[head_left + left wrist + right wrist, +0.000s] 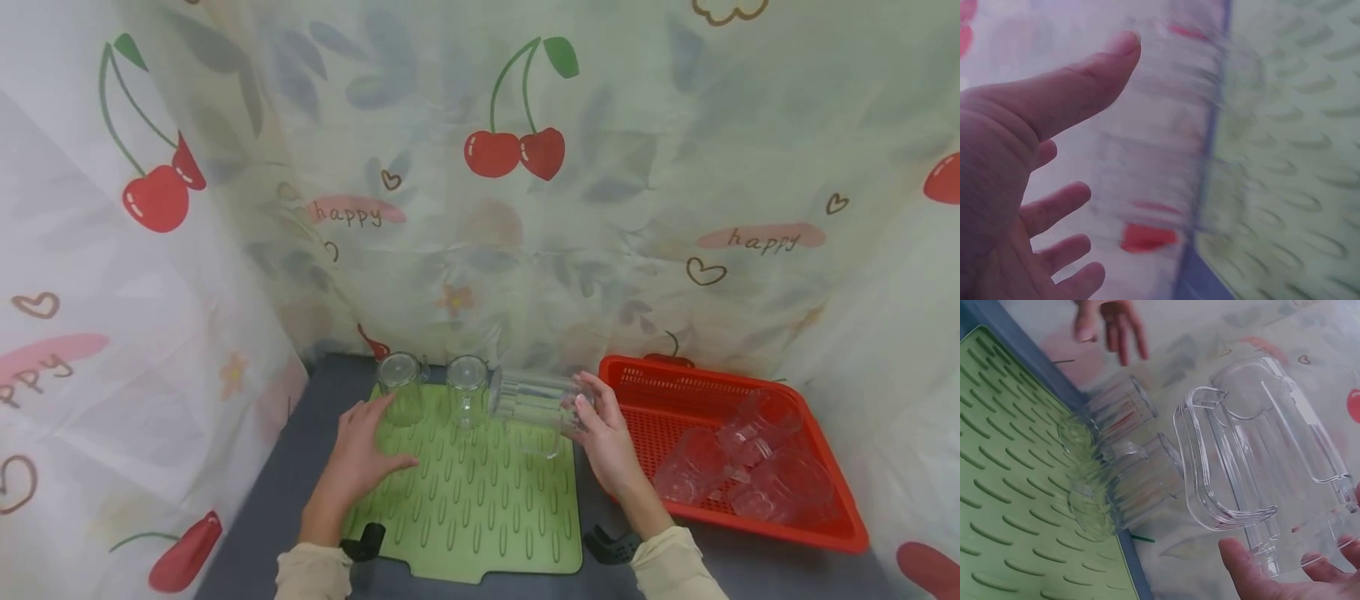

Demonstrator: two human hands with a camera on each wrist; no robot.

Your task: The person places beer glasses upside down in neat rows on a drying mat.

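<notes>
Head view: the right hand (609, 442) has its fingers (1244, 569) curled round a clear mug (534, 402), held on its side above the green mat's (480, 517) far edge. Left hand (360, 454) rests flat on the mat, fingers apart, apparently just beside two upright glasses (402, 385). A red basket (840, 533) sits right.

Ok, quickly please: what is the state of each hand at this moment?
Left hand: open, fingers straight, resting on the green mat near a glass mug.
Right hand: holding a clear glass mug tilted on its side.
</notes>
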